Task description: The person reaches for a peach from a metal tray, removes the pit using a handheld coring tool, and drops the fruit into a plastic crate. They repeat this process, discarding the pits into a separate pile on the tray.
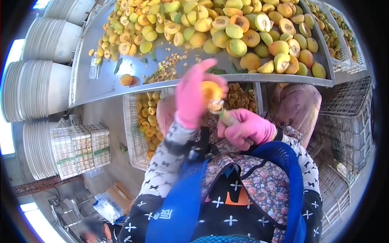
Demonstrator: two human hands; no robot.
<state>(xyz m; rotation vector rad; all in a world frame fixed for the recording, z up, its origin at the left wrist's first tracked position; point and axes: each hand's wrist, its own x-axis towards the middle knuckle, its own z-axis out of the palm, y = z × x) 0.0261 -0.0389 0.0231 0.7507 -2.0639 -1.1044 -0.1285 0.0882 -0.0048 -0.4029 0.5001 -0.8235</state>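
My left hand [190, 95], pink-gloved and blurred by motion, grips a cut orange-yellow fruit [212, 90], with some fingers raised behind it. My right hand [249, 130], in a pink glove too, is closed around the handle of a pitting tool [229, 118]. The tool's metal tip touches the lower edge of the fruit, and a pale brown piece like a pit shows there. Beyond both hands, many halved and whole fruits [221, 38] are heaped on a metal table [154, 85]. Small pits [170, 65] lie near its front edge.
Below the table edge, a white crate [135, 141] holds fruit halves. A lone fruit [126, 79] and a clear bottle [93, 67] are on the table's left. Stacked tubs [28, 89] and crates [81, 150] stand left, more crates [344, 125] right. Another person [92, 231] is at lower left.
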